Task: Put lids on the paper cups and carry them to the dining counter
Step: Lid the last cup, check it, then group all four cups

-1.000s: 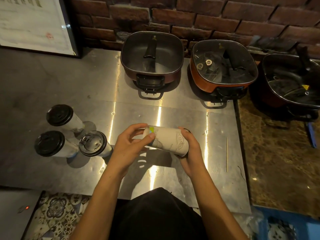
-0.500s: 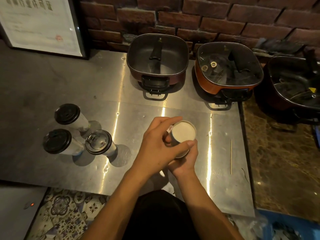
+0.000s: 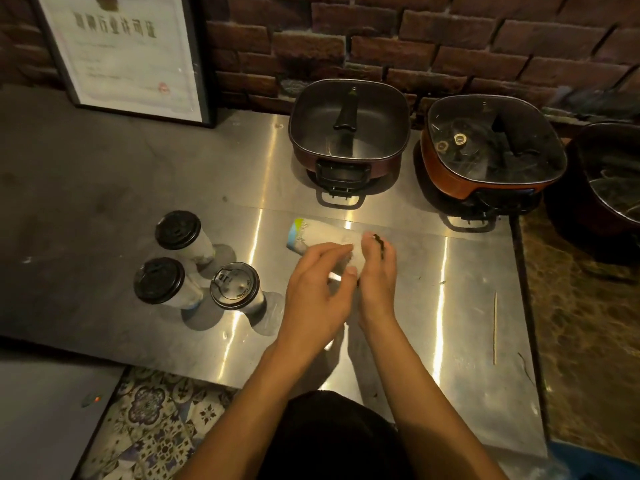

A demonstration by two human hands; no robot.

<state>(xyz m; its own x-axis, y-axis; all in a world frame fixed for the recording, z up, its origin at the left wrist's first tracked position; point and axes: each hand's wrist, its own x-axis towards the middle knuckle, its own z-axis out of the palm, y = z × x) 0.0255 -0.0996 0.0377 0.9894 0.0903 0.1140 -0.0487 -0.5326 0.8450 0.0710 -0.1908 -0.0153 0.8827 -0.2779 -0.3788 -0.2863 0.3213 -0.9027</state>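
Three lidded cups (image 3: 194, 268) stand upright in a cluster on the steel counter (image 3: 121, 209) at about nine o'clock from the hands, each capped in black, and they have not shifted over the last second. Largest items first: the counter bears two square electric pots, the maroon pot (image 3: 349, 133) at twelve o'clock and the orange pot (image 3: 491, 150) at one o'clock, neither of them touched. A framed certificate (image 3: 128, 53) leans on the brick wall at eleven o'clock. The fourth cup (image 3: 322, 239) is the item under work and the one thing that has changed: half a second ago it was held mouth toward the camera, showing a pale open top; it now lies tipped on its side above the counter, base pointing to ten o'clock. The left hand (image 3: 317, 289) has its fingers curled loosely over the cup's near side, and the right hand (image 3: 377, 271) is closed around the mouth end, where a dark edge, probably the lid (image 3: 378, 241), shows between the fingers. Blur prevents confirming whether that lid is seated. Judgement: capping of the last cup is under way, not verified complete; carrying to the dining counter has not begun. A thin wooden skewer (image 3: 495, 327) lies at three o'clock, well apart.
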